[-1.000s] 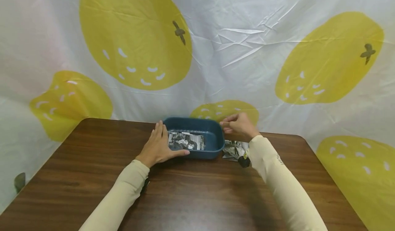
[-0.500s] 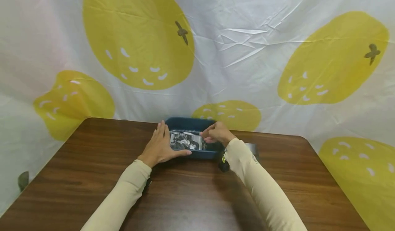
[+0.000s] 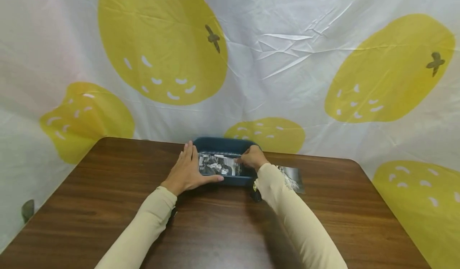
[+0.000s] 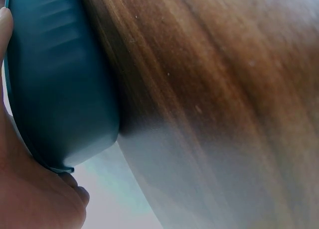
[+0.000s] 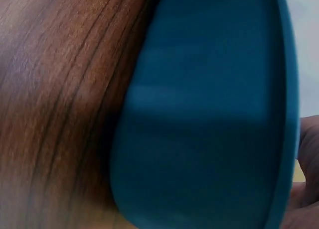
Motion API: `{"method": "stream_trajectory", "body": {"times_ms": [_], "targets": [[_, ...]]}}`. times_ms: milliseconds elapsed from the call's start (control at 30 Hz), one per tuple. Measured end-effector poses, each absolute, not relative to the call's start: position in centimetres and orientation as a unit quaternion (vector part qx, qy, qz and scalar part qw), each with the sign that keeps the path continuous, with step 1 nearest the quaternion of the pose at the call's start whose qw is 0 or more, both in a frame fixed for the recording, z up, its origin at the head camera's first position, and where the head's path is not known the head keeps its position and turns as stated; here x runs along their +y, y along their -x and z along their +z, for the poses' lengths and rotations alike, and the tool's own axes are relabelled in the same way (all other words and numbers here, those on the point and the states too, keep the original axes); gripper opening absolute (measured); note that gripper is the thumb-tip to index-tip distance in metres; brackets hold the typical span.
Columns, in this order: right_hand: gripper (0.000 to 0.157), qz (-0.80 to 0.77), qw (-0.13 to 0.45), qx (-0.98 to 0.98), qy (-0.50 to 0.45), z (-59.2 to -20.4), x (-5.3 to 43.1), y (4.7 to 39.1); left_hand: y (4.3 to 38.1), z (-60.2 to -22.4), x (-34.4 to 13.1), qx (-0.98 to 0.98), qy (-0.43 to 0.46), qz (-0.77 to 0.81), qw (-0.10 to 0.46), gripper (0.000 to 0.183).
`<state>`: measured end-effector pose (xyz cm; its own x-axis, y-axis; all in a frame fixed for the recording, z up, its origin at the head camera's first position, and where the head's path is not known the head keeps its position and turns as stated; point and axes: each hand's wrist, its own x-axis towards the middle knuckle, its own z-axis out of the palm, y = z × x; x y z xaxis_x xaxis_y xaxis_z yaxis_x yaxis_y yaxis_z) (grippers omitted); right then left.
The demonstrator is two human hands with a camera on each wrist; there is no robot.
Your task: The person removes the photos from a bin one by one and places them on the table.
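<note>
A dark blue rectangular bin (image 3: 230,143) stands near the back edge of the table, with black-and-white photos (image 3: 217,165) lying inside it. My left hand (image 3: 187,169) rests against its left end, fingers straight along the side and thumb stretched over the front rim. In the left wrist view the bin's outer wall (image 4: 65,84) is beside this hand. My right hand (image 3: 253,157) reaches over the bin's right end, fingers curled, its fingertips pinching at the right edge of the photos. The right wrist view shows mostly the bin's wall (image 5: 204,109), which hides the fingertips.
Another photo (image 3: 294,179) lies on the table to the right of the bin, partly covered by my right sleeve. The brown wooden table (image 3: 223,229) extends toward me. Behind it hangs a white curtain (image 3: 266,81) with yellow fruit prints.
My right hand has moved left from outside the bin's right rim to the photos inside it. More of the table photo's right part shows. The left hand keeps its place on the bin.
</note>
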<state>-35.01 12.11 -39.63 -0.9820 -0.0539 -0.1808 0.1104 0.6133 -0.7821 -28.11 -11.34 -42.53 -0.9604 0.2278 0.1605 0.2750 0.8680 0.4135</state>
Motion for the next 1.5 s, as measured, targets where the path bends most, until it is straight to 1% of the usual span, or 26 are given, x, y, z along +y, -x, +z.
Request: {"method": "stream_trajectory", "body": {"times_ms": [467,733,967,1067,1167,1500], "targets": [[0.025,-0.528,0.09,0.843,-0.055,-41.1,11.3,35.7,28.0,-42.3,-11.4,-0.964,0.124,-0.228,0.054,0.136],[0.029,-0.584,0.067,0.805,-0.077,-41.6,11.0,35.9,28.0,-42.3,-11.3,-0.965,0.117,-0.231,0.049,0.137],[0.031,-0.562,0.073,0.82,-0.086,-41.6,11.0,35.9,27.9,-42.4,-11.3,-0.965,0.116,-0.23,0.045,0.137],[0.039,-0.555,0.071,0.824,-0.084,-41.8,11.1,36.0,28.0,-42.5,-11.3,-0.966,0.116,-0.229,0.045,0.138],[0.04,-0.553,0.068,0.827,-0.075,-42.1,11.2,36.1,28.0,-42.6,-11.3,-0.966,0.115,-0.229,0.043,0.139],[0.02,-0.52,0.047,0.852,-0.049,-41.6,11.0,36.2,28.1,-42.7,-11.3,-0.968,0.117,-0.218,0.052,0.138]]}}
